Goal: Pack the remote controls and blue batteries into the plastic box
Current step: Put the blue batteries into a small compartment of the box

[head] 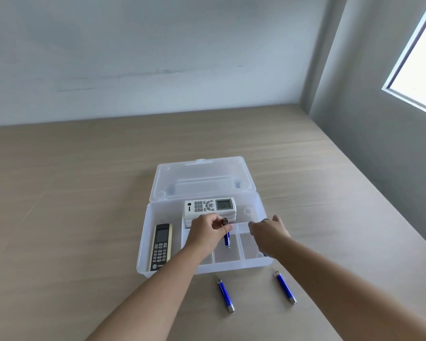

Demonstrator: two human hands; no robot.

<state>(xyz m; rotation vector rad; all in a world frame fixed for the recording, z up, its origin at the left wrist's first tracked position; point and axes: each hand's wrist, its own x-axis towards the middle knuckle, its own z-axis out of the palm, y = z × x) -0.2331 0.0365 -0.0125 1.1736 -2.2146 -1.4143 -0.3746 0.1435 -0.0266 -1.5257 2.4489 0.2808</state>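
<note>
A clear plastic box (pixel 143 244) stands open on the table, its lid (pixel 202 178) tilted back. A dark remote (pixel 160 246) lies in the left compartment. A white remote (pixel 210 206) rests on top of other white remotes at the back. My left hand (pixel 204 232) pinches the top of a blue battery (pixel 226 239) that hangs upright over a small middle compartment. My right hand (pixel 268 232) hovers over the right compartments, fingers curled downward; whether it holds anything is hidden. Two more blue batteries (pixel 225 295) (pixel 285 287) lie on the table in front of the box.
The box sits on a wide wooden table (pixel 84 193) against a white wall. A grey wall with a window (pixel 418 57) runs along the right side.
</note>
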